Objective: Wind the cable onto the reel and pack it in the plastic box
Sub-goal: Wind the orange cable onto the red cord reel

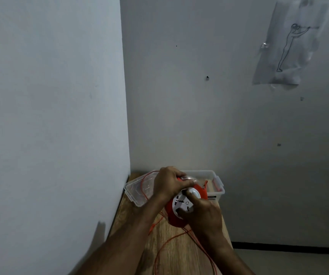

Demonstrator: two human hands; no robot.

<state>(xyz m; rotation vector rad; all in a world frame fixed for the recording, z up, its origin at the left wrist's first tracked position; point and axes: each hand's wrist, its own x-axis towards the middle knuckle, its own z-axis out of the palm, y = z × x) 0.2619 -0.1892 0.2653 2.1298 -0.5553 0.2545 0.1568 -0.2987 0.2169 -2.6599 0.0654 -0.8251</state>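
1. Two pale walls [199, 106] fill most of the frame and meet in a corner just left of centre; a sheet with a line drawing of a figure [290, 46] is stuck in the upper right.
2. A wooden worktop [135, 231] runs up from the bottom centre into that corner, with a strip of floor [298, 262] showing in the lower right.
3. A clear plastic box [215, 187] stands at the far end of the worktop, by the corner; its clear lid [135, 192] is just to its left, tilted, nearer the left wall.
4. The left hand [168, 182], in the lower centre of the frame, is curled over the top edge of the reel and grips it.
5. The right hand [203, 215] lies just below and right of it, with fingers bent onto the reel's white face; it appears to pinch the face, thumb low and a finger near the round knob.
6. The orange reel [172, 217] with its white socket face is held between both hands, in front of the box and above the worktop.
7. The thin orange cable [160, 253] trails from under the reel in loose loops down the worktop to the bottom edge of the frame; another strand arcs over the lid at the left.
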